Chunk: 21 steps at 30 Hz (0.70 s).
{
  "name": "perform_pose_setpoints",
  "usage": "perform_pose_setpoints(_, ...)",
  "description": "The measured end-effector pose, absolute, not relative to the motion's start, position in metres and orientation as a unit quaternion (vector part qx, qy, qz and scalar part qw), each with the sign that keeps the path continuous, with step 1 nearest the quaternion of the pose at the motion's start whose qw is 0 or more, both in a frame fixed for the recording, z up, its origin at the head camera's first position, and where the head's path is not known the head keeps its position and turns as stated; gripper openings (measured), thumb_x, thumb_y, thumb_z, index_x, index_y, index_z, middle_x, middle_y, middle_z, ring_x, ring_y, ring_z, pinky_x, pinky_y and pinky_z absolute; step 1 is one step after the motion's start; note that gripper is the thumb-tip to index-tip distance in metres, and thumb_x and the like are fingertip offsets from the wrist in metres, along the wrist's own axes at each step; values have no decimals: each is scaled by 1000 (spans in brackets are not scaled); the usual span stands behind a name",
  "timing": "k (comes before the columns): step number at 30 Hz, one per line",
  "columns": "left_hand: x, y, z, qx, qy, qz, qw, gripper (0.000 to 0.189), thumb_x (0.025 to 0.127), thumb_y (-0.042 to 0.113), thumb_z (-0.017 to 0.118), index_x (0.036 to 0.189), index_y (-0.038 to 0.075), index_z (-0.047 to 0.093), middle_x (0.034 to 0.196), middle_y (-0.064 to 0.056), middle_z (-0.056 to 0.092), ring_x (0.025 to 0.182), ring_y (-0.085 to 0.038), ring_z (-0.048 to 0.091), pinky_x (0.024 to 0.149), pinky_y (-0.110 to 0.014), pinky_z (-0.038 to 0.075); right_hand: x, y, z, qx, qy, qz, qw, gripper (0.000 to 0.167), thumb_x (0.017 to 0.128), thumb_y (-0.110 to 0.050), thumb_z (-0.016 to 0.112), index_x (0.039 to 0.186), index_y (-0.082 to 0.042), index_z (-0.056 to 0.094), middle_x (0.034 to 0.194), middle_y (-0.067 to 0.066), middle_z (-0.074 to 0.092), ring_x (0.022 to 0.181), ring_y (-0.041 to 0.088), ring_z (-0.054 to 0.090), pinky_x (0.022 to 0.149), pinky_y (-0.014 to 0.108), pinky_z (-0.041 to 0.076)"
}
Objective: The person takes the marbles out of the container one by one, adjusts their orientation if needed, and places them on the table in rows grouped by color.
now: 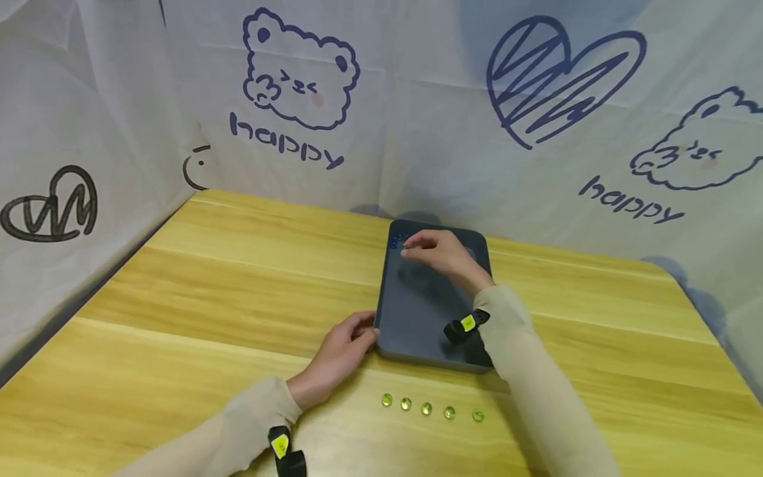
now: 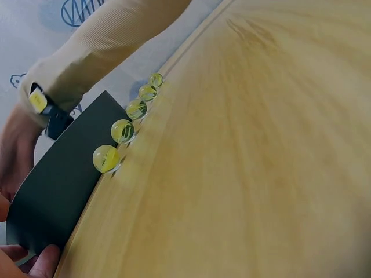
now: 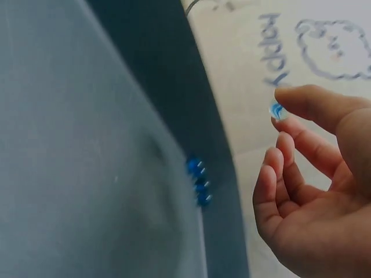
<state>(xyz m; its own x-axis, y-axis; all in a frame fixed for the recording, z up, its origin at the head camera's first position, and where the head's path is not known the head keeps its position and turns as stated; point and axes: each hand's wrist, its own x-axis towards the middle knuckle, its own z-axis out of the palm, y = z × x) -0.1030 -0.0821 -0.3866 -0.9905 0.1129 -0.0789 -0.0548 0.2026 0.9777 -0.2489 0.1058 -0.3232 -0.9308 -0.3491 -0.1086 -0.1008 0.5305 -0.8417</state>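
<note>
A dark grey rectangular tray (image 1: 417, 318) with raised walls lies on the wooden table. Along its left wall, near the front corner, my left hand (image 1: 340, 351) rests with thumb and fingertips at the edge. Over the tray's far left part, my right hand (image 1: 444, 255) pinches a clear marble with a blue swirl (image 3: 277, 110) between thumb and index finger; its other fingers are curved. Several blue marbles (image 3: 200, 185) sit together inside the tray's far left corner, below the pinching fingers.
In front of the tray, several clear marbles with yellow-green swirls (image 1: 426, 409) stand in a loose row on the table (image 1: 238, 285). White cloth (image 1: 417, 132) with drawn bears and hearts hangs behind the table and at its left.
</note>
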Motion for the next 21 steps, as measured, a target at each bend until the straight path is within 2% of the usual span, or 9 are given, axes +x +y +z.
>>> perform_pose_setpoints(7,-104,-83,-387,17,775,629,65,42,98,17,53,135,-2,51,124,-15,60,112,-27,56,97,-45,43,-225,113,-311,-159,843,-504,97,26,91,-20,68,112,-3,67,93,8,57,92,36,52,80,47,45)
perform_pose_setpoints(10,-104,-83,-388,16,776,627,63,42,98,16,54,135,-2,52,124,-15,60,112,-27,56,97,-45,43,-214,115,-308,-171,837,-514,85,24,91,-17,68,110,-2,67,91,8,58,87,34,53,77,46,46)
perform_pose_setpoints(16,-103,-82,-387,13,774,630,64,42,97,17,55,135,-1,52,123,-14,61,112,-27,57,96,-44,44,-196,122,-305,-184,855,-481,52,24,90,-18,70,109,-3,68,92,7,59,82,27,55,72,36,47)
perform_pose_setpoints(21,-103,-84,-387,14,774,629,67,42,98,18,54,136,-1,51,123,-14,61,112,-27,57,97,-44,44,-190,129,-305,-195,872,-450,19,24,91,-20,70,108,-4,69,93,7,59,80,21,55,70,35,47)
